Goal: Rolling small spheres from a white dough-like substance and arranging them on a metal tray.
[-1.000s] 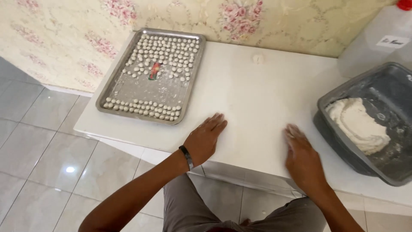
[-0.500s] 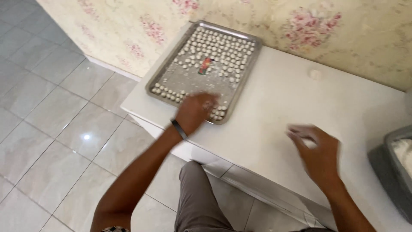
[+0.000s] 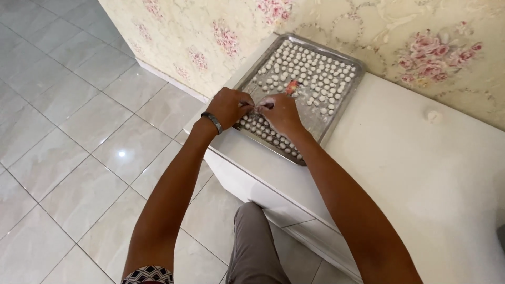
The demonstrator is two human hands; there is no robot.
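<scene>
Both hands are meeting over the near end of the metal tray [image 3: 344,108], fingertips pinched together as though sharing one tiny piece between them: the left hand [image 3: 227,107] is curling in from the floor side with a dark band [image 3: 212,121] sitting on its wrist, and the right hand [image 3: 281,113] is closing toward it with thumb and forefinger drawn tight. What exactly they are pinching is too small to tell (it is looking like one of the little white dough balls [image 3: 310,73], but the fingers are hiding it). The hands are hovering just above the tray's near rows, which is keeping anything they are shaping or setting down right over the floured surface rather than over the table [image 3: 421,173]. The balls are lying in loose rows across the tray, well packed at the far end and along the near edge, thinner in the middle, where a small red-and-orange object [image 3: 291,87] is resting among them. The tray is sitting on the table's left corner, pushed up against the flowered wallpaper [image 3: 421,52], so it is staying clear of the open working surface to the right. A single pale lump [image 3: 433,115] is lying apart near the wall. Grey trousers [image 3: 252,247] and the glossy tiled floor [image 3: 68,147] are showing below.
</scene>
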